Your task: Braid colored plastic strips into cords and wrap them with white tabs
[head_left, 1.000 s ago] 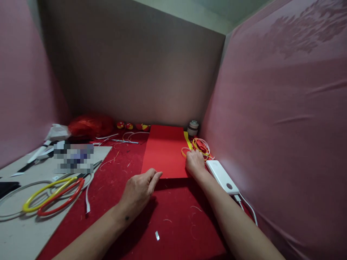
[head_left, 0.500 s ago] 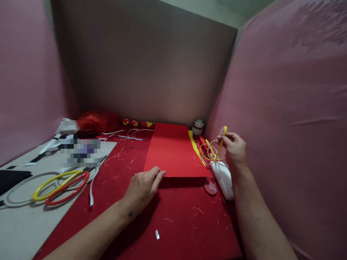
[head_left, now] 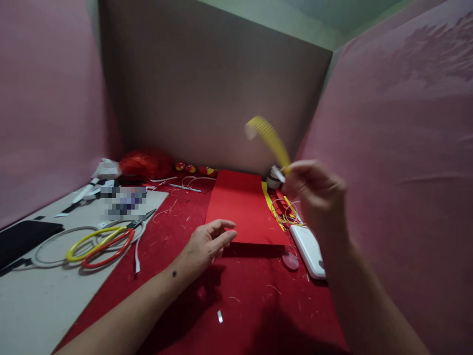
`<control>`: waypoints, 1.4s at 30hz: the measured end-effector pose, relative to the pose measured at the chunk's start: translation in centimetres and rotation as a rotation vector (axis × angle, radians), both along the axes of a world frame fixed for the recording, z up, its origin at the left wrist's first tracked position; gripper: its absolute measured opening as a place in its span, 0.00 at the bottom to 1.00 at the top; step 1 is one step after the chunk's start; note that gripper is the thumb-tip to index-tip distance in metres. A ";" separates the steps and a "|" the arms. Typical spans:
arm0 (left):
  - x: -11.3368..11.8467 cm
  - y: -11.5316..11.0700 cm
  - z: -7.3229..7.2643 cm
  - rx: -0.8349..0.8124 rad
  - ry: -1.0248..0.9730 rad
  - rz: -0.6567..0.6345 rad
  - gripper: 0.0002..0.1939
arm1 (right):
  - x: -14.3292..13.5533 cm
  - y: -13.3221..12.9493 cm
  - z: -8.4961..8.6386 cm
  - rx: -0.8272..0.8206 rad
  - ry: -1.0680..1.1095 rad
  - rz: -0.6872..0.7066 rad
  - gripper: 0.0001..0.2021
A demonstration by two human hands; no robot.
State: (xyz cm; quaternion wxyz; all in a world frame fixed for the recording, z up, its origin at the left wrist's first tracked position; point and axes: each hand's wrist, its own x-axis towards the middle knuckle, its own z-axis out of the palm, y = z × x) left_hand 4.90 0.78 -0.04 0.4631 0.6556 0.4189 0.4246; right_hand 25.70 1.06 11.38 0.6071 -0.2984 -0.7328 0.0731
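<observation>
My right hand (head_left: 314, 192) is raised on the right, its fingers pinched on one end of a yellow strip (head_left: 271, 140). The strip curves up to the left, blurred, with a whitish tip. A red sheet (head_left: 236, 207) lies in the middle with its near edge a little off the surface. At that near edge my left hand (head_left: 207, 241) has its thumb and fingers apart and holds nothing. Yellow paper (head_left: 266, 195) shows along the sheet's right side.
Scissors with yellow and red handles (head_left: 99, 249) lie on a pale board (head_left: 40, 305) at left. A white device (head_left: 308, 251), thin loops (head_left: 284, 214) and a clear disc (head_left: 290, 261) are at right. A red bag (head_left: 146, 163) sits at back left.
My right hand has lifted the yellow strip up from beside the loops and turned it leftward. My left hand's fingers have spread a little. The view has shifted slightly.
</observation>
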 end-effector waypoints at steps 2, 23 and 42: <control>-0.2 -0.4 0.8 -0.125 -0.253 -0.089 0.22 | -2.9 -1.1 -3.3 -0.095 -0.196 0.039 0.04; -1.5 0.7 1.7 -0.006 -0.595 0.298 0.11 | -1.2 0.0 -11.6 -0.032 -0.519 -0.383 0.06; -1.8 1.4 1.3 -0.122 -0.628 0.318 0.09 | -0.1 0.3 -11.6 -0.303 -0.521 -0.403 0.05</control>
